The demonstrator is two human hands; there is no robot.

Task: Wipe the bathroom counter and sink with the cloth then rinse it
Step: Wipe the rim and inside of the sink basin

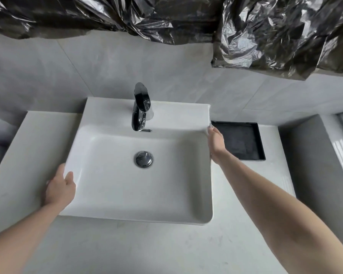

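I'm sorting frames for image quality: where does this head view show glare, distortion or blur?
In the head view: bright glare streaks on the crumpled black plastic and the chrome faucet; wide-angle distortion skews the sink and counter edges; soft shadow darkens the basin's right inner wall; the right hand fingertips at the sink's far corner look blurred, so any cloth there is hard to make out.

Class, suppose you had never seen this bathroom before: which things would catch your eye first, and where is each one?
Crumpled black plastic sheeting hangs across the top of the wall. Below it a white sink sits mid-counter, with a shiny dark faucet at its back and a chrome drain in the basin. The left hand and right hand rest on its side rims.
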